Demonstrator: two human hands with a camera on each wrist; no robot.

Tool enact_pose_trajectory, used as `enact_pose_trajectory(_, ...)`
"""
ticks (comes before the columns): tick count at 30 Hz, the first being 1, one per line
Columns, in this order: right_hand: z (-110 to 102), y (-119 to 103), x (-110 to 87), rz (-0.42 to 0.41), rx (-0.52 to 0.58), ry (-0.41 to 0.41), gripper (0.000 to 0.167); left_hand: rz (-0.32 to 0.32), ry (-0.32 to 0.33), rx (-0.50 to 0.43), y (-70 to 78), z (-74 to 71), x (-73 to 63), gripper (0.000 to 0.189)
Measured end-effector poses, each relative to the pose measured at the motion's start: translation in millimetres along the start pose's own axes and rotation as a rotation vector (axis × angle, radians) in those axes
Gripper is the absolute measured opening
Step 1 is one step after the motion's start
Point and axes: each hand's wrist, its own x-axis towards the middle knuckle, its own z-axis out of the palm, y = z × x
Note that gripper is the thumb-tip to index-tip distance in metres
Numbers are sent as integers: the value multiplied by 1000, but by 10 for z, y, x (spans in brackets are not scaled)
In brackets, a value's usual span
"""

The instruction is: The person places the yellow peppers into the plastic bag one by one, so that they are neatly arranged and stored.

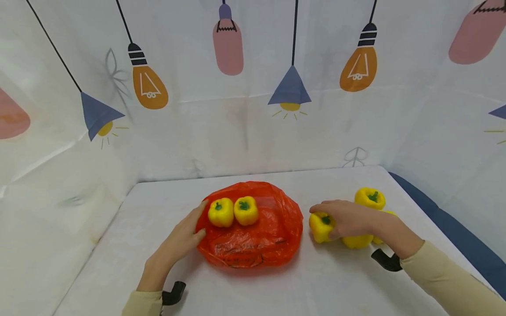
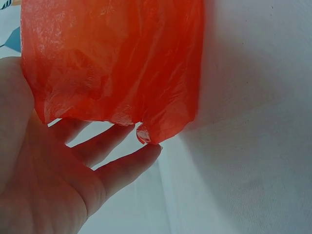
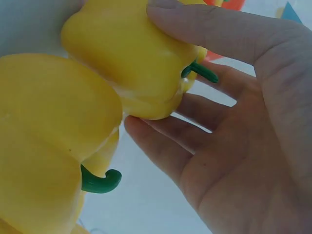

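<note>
Table edges: the white table [image 1: 106, 272] is bounded by far, left and right edges; beyond the right edge a dark blue surface [image 1: 446, 221] is seen.
Left room: a wide stretch of tabletop is left between the left edge and the left hand [image 1: 178, 239].
Middle room: a narrow strip is left between the red bag [image 1: 261, 245] and the right-hand group.
Far and near room: a slim band is left between bag and far edge; a deeper stretch is left on the near side.
Bag: 1, set around the table's middle, with a crumpled rim.
Left fingers: spread apart and laid against the bag's left edge, with the thumb held away from them.
Right fingers: slightly parted; 1 held pepper [image 1: 321, 230] is pinched between them and the thumb of the right hand [image 1: 352, 218].
Peppers at the bag: 2 yellow peppers [image 1: 246, 213], side by side toward its far left; whether they are lying in it or on it cannot be told.
Peppers on the right: at least 4; besides the held pepper, 1 far pepper [image 1: 365, 202], 1 near pepper [image 1: 356, 242] and at least 1 partly hidden by the wrist.
Black wrist pieces [image 1: 174, 294]: 2.
Beige sleeves [image 1: 442, 276]: 2.
</note>
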Motion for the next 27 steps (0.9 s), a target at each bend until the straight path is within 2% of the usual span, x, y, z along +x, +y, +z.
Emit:
enact_pose_trajectory(6,-105,-52,36,-61,-45,69,68,-20,-16,-25,3,17,-4,76)
enact_pose_trajectory(9,-192,-99,91,-95,-72,113,67,-9,-10,-15,-7,21,-5,76)
enact_pose_trajectory(15,-345,-250,254,-158,-36,204,68,11,2,-10,-16,37,15,77)
enact_pose_trajectory(23,-401,-500,413,-250,-47,269,69,-16,-17,-20,-11,65,27,79)
enact_pose_trajectory(27,-406,-637,475,-286,-38,275,69,6,-5,-9,-10,56,32,78)
